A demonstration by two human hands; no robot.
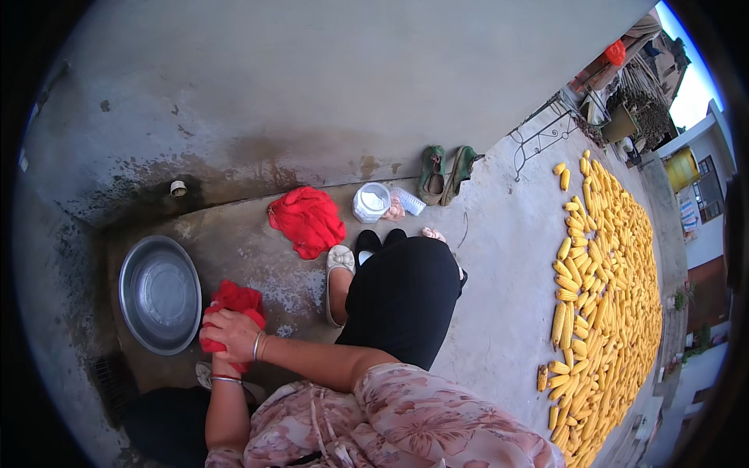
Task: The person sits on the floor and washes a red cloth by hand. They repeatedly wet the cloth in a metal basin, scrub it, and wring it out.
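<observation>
Both my hands are closed around a bunched red cloth (pixel 241 297), just beside the rim of a metal basin (pixel 160 295). My right hand (pixel 235 336), with a silver bangle at the wrist, lies over the cloth with its fingers wrapped round it. Beneath it is my left hand (pixel 221 365), mostly hidden by the right hand and the cloth; a red band and a silver bangle circle that wrist. The basin stands on the wet concrete floor, and its bottom looks bare or covered by clear water; I cannot tell which.
Another red cloth (pixel 308 222) lies crumpled near the wall. Beside it stand a white plastic tub (pixel 371 202), black shoes (pixel 368 243) and green shoes (pixel 446 175). A pipe end (pixel 178 188) juts from the wall. A drain grate (pixel 112 380) lies near the basin. Corn cobs (pixel 608 292) cover the ground at right.
</observation>
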